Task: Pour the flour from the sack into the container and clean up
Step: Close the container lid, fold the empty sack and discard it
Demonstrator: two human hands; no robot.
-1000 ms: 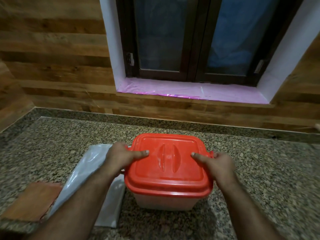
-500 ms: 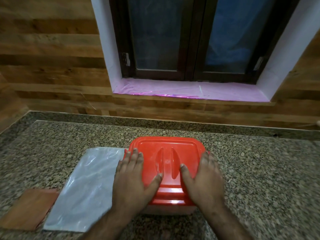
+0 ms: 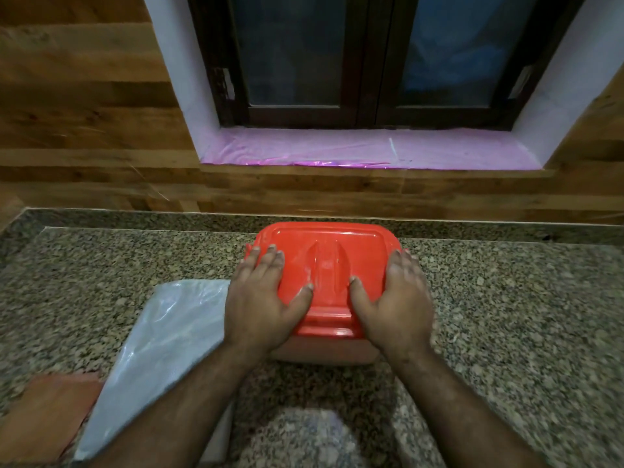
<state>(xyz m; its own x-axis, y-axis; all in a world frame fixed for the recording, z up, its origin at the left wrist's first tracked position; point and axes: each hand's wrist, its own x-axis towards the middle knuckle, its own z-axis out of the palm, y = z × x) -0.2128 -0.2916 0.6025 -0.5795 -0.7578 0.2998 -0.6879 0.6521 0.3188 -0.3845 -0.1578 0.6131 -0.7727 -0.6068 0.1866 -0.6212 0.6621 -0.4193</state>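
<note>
A pale plastic container (image 3: 324, 351) with a red lid (image 3: 332, 258) stands on the granite counter (image 3: 506, 298), in the middle. My left hand (image 3: 261, 298) lies flat on the lid's left side with straight fingers. My right hand (image 3: 398, 298) lies flat on the lid's right side in the same way. Both thumbs point inward near the lid's moulded handle. A flattened, clear plastic sack (image 3: 169, 349) lies on the counter to the left of the container, partly under my left forearm.
A brown wooden board (image 3: 44, 420) lies at the front left, beside the sack. Behind the counter rises a wood-panelled wall (image 3: 84, 130) with a dark-framed window (image 3: 364, 62) and a pink-covered sill (image 3: 337, 150).
My hands went from gripping the lid's side edges to lying flat on top of it. They have since shifted slightly outward, and the container sits a bit farther from me.
</note>
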